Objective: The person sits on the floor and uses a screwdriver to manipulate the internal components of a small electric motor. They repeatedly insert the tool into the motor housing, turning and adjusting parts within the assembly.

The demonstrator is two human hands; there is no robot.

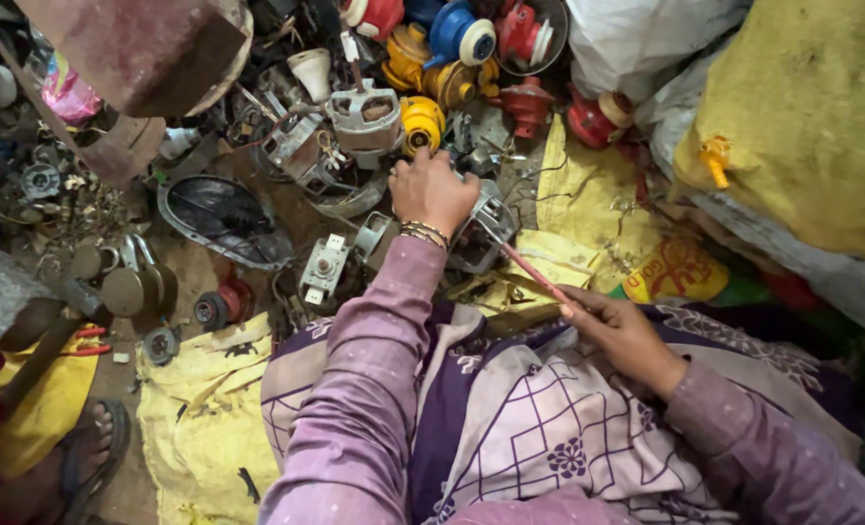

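Purple patterned cloth (539, 437) over our lap fills the lower middle of the frame, with both lilac sleeves running up from it. Our right hand (619, 329), right of centre, is closed around a thin pink-handled rod, probably a screwdriver (534, 275), whose tip points up-left toward a grey metal motor housing (486, 231). Our left hand (432, 192), bangles at the wrist, is curled down over that housing at the centre of the frame, gripping it from above, fingers toward a yellow motor part (421, 123) just beyond.

We judge this to be the dismantling step: the housing is steadied and the tool is brought in but not clearly seated. The next move seems to call for finding the screw or seam with the tip while the left hand keeps the housing from turning; the tip's exact contact is hidden from us.

We sit on yellow sacking (204, 408) spread over a dirt floor. Scrap surrounds us: red, blue and yellow motor caps (457, 39) at the top, a dark fan guard (223, 216) left of centre, bulky white and yellow sacks (812, 117) at upper right. At lower left another person's sandalled foot (97, 442) shows.
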